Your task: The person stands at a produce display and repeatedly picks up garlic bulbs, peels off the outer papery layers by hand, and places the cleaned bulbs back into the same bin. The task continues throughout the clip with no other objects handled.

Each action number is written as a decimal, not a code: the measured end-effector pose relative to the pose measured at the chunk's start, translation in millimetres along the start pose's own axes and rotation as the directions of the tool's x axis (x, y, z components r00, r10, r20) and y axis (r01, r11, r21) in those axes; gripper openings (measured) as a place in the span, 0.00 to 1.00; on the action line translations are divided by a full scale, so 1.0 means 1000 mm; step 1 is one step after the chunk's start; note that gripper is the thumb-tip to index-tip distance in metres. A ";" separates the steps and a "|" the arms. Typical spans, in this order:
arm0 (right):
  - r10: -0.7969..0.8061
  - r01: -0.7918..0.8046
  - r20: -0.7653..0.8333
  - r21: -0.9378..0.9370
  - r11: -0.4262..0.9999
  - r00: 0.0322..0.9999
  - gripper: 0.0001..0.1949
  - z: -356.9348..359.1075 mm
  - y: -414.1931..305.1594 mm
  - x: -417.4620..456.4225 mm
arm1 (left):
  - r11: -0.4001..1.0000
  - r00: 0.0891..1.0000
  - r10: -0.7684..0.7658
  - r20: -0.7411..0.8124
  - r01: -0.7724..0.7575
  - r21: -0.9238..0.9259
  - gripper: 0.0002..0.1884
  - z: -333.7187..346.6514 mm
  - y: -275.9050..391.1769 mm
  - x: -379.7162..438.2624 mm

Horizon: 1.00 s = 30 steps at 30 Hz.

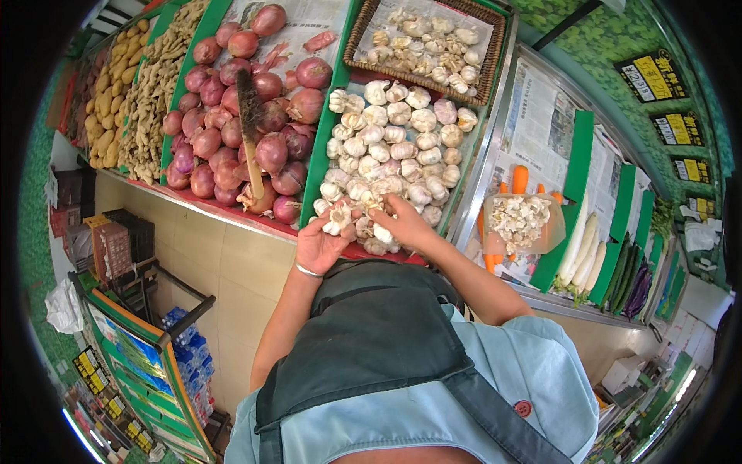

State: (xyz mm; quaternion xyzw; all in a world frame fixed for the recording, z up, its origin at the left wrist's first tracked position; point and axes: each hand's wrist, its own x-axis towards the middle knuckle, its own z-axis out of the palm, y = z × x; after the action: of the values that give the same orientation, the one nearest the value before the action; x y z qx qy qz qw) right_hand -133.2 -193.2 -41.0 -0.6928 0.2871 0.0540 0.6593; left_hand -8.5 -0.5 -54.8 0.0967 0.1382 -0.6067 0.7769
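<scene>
My left hand [326, 240], with a pale bangle at the wrist, holds a garlic bulb [337, 218] at the near edge of the garlic bin. Close to its right, my right hand [403, 220] has its thumb and fingers at another garlic bulb [371, 202]; whether it grips that bulb is hard to tell. Many whole bulbs [400, 113] fill the bin in front of both hands. A clear bag [549, 232] holding garlic skins [519, 223] lies to the right, on top of carrots [520, 180].
Left of the garlic, red onions [211, 142] carry a wooden-handled brush [250, 151]. Beyond them are ginger [159, 98] and potatoes [110, 110]. A wicker basket [349, 49] of garlic stands at the back. White radishes [582, 255] lie right, behind a green divider [571, 226]. A metal rim [484, 145] separates the counters.
</scene>
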 end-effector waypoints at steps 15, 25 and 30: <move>-0.012 0.018 -0.031 0.179 0.984 0.999 0.26 -0.004 0.020 0.012 | 0.397 0.884 0.452 -0.121 -0.078 0.914 0.26 0.012 -0.016 0.005; 0.036 -0.018 -0.110 0.162 0.987 0.993 0.30 -0.051 0.008 0.043 | 0.344 0.863 0.492 -0.120 -0.066 0.937 0.26 0.007 -0.015 0.005; 0.086 -0.124 -0.315 -0.105 0.987 0.945 0.39 -0.128 -0.066 0.086 | 0.542 0.866 0.424 -0.266 -0.007 0.840 0.24 0.004 -0.020 0.002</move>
State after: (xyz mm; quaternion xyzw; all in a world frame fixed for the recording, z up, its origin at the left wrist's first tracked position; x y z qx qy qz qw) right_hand -69.8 -344.3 -6.2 -0.7157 0.4195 -0.0024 0.5584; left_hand -26.6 -8.6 -51.9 0.5951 0.0007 -0.4578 0.6605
